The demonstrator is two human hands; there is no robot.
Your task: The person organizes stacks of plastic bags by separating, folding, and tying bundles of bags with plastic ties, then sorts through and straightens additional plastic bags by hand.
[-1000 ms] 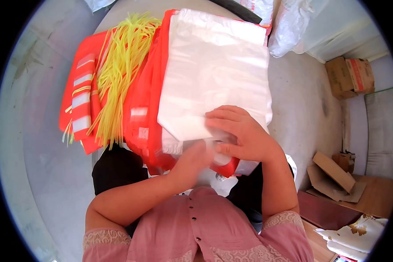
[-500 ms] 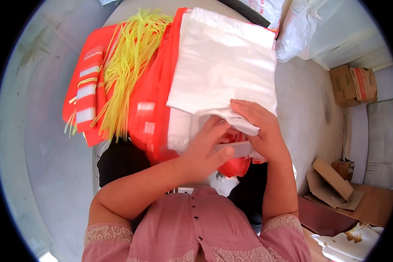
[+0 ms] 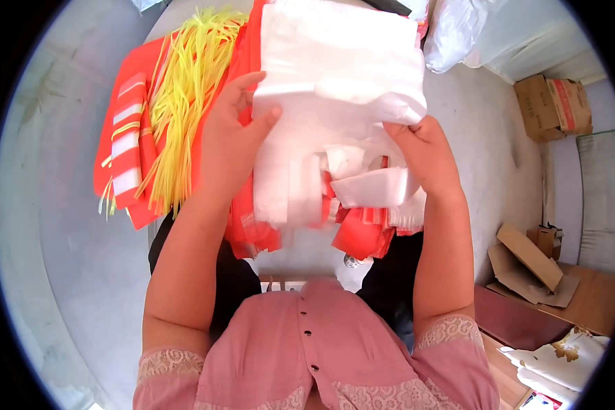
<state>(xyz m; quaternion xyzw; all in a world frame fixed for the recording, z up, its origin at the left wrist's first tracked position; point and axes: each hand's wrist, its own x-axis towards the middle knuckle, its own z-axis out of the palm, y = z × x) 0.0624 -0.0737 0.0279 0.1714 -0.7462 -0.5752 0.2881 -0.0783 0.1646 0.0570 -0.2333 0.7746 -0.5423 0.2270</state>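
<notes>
A stack of white plastic bags (image 3: pixel 342 48) lies on top of red plastic bags (image 3: pixel 242 222). The upper layer has a fold across its middle, and its handle ends hang toward my lap. At the right edge, my right hand (image 3: pixel 427 150) is closed with thumb and fingers on a corner of the white plastic bag. My left hand (image 3: pixel 229 137) is at the left edge, thumb and fingers apart, the thumb lying over the white plastic. A loose white handle strip (image 3: pixel 372 188) curls up near the front.
Yellow plastic ties (image 3: pixel 195 89) lie in a bunch on the left, beside a tied red-and-white bag bundle (image 3: pixel 130 137). A cardboard box (image 3: pixel 552 106) stands at the right, with a flattened carton (image 3: pixel 533 270) nearer. A filled white sack (image 3: pixel 454 34) is behind.
My hands have moved apart, the left to the left edge and upward, the right upward. The front of the white bags, bunched between them before, is now spread out.
</notes>
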